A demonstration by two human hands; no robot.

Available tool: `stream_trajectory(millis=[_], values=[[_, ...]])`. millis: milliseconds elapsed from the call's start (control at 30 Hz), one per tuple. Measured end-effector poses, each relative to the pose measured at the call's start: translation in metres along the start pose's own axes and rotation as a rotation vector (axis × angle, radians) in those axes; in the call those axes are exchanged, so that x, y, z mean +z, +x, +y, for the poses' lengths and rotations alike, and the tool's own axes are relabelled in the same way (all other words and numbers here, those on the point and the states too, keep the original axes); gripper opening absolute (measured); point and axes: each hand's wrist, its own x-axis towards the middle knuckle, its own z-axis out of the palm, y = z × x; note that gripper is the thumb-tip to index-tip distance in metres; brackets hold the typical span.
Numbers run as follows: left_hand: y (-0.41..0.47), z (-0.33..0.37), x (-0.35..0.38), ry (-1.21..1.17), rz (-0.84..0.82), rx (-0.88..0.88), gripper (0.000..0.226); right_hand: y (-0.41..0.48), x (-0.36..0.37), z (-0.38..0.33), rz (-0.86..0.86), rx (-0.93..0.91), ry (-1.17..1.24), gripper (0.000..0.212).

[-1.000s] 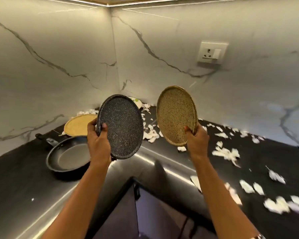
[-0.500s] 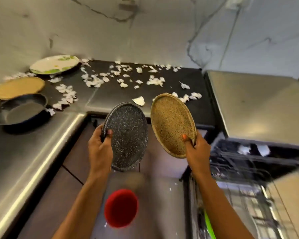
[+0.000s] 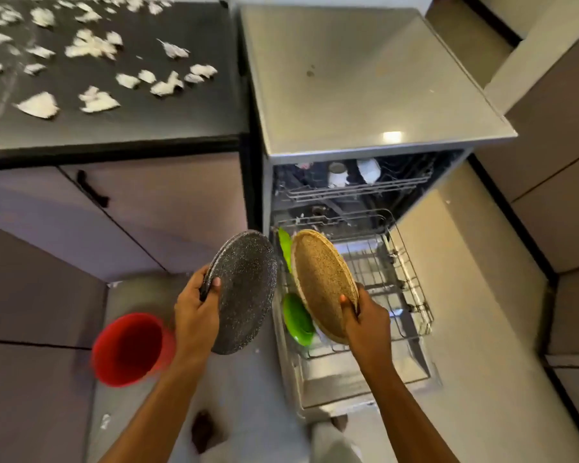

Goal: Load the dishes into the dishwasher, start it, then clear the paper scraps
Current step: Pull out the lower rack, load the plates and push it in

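My left hand [image 3: 196, 314] grips a dark speckled plate [image 3: 244, 290] by its lower left rim, held upright beside the open dishwasher [image 3: 365, 95]. A tan speckled plate [image 3: 323, 279] is gripped at its lower edge by my right hand [image 3: 368, 324], tilted over the pulled-out lower rack [image 3: 411, 282]. Two green dishes [image 3: 296, 319] stand in the rack's left side, partly hidden behind the tan plate. White cups sit in the upper rack [image 3: 358, 190]. Several white paper scraps [image 3: 94, 48] lie on the black counter [image 3: 141, 128] at upper left.
A red bucket [image 3: 129, 349] stands on the floor left of my left arm. The dishwasher door [image 3: 355, 385] lies open below the rack. Cabinet fronts [image 3: 154, 208] run under the counter. A wall and cabinets close off the right side.
My view has swung right and down from the counter corner to the open dishwasher. Both plates have come with my hands, and the tan one now hangs over the lower rack.
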Motion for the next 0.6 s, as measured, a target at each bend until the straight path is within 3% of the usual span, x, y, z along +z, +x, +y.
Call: stream_trajectory(millis=[300, 600], values=[[-0.049, -0.045, 0.175, -0.04, 0.111, -0.15, 0.026, 0.098, -0.069, 0.173, 0.007, 0.203, -0.194, 0.039], [-0.044, -0.082, 0.251, -0.125, 0.216, -0.137, 0.021, 0.148, -0.013, 0.275, -0.093, 0.297, -0.167, 0.027]])
